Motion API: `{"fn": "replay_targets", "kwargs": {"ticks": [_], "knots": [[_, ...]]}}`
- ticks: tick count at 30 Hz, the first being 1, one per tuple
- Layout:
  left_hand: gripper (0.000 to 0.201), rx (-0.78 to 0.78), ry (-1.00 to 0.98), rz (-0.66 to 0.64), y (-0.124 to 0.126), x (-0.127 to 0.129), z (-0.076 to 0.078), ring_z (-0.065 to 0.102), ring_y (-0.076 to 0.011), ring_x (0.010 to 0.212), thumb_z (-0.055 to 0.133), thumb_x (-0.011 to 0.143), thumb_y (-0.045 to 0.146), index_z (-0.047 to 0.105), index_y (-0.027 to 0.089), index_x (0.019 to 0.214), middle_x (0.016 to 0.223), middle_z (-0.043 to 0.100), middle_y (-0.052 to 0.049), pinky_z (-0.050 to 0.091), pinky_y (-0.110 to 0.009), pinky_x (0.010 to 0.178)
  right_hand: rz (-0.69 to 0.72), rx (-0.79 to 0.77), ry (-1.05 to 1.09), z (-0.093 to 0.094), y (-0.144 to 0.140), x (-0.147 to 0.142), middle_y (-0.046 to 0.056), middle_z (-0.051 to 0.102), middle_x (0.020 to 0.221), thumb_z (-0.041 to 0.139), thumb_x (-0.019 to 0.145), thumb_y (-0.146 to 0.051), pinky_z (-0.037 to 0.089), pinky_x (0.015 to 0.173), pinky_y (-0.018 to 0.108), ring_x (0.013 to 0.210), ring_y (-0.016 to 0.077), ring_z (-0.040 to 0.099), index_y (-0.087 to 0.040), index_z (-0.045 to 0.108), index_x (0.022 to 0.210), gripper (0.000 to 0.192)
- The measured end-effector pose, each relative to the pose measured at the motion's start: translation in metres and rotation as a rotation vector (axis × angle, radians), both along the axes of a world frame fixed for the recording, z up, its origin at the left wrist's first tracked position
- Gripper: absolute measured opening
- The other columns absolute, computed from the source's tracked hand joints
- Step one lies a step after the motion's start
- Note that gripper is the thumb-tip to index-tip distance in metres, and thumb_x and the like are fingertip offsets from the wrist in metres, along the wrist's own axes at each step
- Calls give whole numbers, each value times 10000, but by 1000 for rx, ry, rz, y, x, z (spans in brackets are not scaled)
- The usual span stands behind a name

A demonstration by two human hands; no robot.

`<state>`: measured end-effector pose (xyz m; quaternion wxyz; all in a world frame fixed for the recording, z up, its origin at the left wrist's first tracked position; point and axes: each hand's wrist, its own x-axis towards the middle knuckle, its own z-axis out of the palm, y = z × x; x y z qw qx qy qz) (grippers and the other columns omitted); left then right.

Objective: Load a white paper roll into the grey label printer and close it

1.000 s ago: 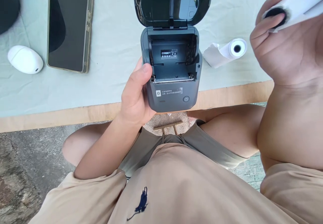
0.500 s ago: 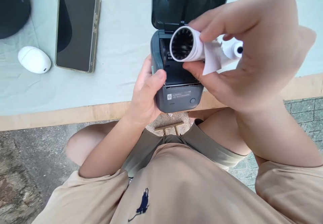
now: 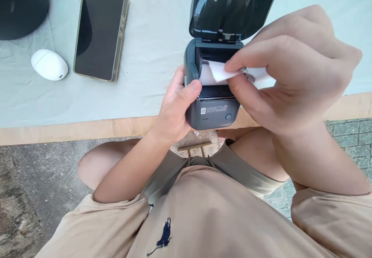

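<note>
A small dark grey label printer (image 3: 213,114) has its black lid (image 3: 226,11) swung up. My left hand (image 3: 177,106) grips the printer's left side, thumb on the front rim. Inside the bay lies a white paper roll (image 3: 207,74), its left end against the inner wall. My right hand (image 3: 296,71) pinches the roll's loose paper end between thumb and forefinger, over the bay's right side. Those fingers hide the right end of the roll. Behind them, another piece of white paper (image 3: 260,73) shows in part.
A phone (image 3: 100,33) lies face up on the pale cloth (image 3: 154,56) to the left. Beside it are a white oval case (image 3: 49,64) and a round black object (image 3: 21,7). The table's wooden edge (image 3: 87,128) runs just below the printer.
My right hand has lowered the paper roll from above the printer into its bay and turned it. The roll's open core no longer shows. Printer and left hand appear slightly further right.
</note>
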<state>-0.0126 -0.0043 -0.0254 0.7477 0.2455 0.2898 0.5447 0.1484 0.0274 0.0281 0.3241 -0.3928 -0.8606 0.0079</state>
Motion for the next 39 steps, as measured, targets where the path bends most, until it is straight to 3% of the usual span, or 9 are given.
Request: {"fn": "replay_targets", "kwargs": {"ticks": [9,13,16,18,20,24,28,32,39], "knots": [[279,34,17,12,0,-5,4,597,-254,1207,664,813,295,549,241,1062,974,670,-17,523,-397,993,250,13,38,-6,-10,-5,-62,672,870,624,812,-246,454,806,323,994,160,649,-216,596,903,100],[391,73,73,-18,1,-8,-3,633,-269,1140,697,775,249,522,243,1125,1028,674,-21,545,-435,955,144,-41,236,-5,-1,7,-33,655,976,643,778,-257,498,921,346,1011,164,621,-227,576,985,220],[509,113,135,-56,1,-8,-9,651,-281,1092,734,737,289,484,249,1179,1093,661,-50,562,-437,891,-36,-310,462,-2,3,12,-71,531,1264,610,817,-285,491,922,286,1183,175,539,-323,535,1178,371],[591,141,156,-69,1,-8,-11,677,-269,1004,754,711,273,447,251,1216,1074,653,-54,582,-407,804,-9,-628,588,3,2,10,-129,316,1453,552,875,-312,477,902,209,1295,164,458,-405,458,1284,430],[652,142,170,-60,1,-7,-11,690,-245,921,768,687,241,420,262,1237,1037,646,-41,587,-373,742,29,-739,609,11,0,6,-134,220,1488,485,917,-316,462,850,158,1370,160,369,-410,421,1315,414],[748,139,176,-45,2,-6,-11,698,-228,856,791,648,236,377,283,1271,976,645,-20,580,-336,703,-127,-414,348,21,-2,0,8,533,1147,488,898,-312,452,699,233,1105,153,541,-258,521,1157,266],[820,133,142,-40,3,-7,-13,700,-259,951,800,623,201,340,278,1298,1047,663,-34,586,-383,800,28,-279,226,12,2,6,67,555,965,514,855,-376,486,862,341,1009,173,531,-201,588,950,212],[839,122,125,-58,2,-8,-11,684,-281,1031,795,628,210,326,305,1318,1073,665,-19,572,-414,861,112,-308,195,2,0,9,88,507,989,583,803,-390,489,972,380,1059,177,510,-193,626,949,249],[523,185,46,22,1,3,0,427,-341,1374,700,708,513,515,301,1150,1172,655,-40,469,-459,1039,157,-567,329,10,-11,-4,35,516,1244,565,830,-322,512,908,298,1203,150,490,-224,486,1159,353]]}}
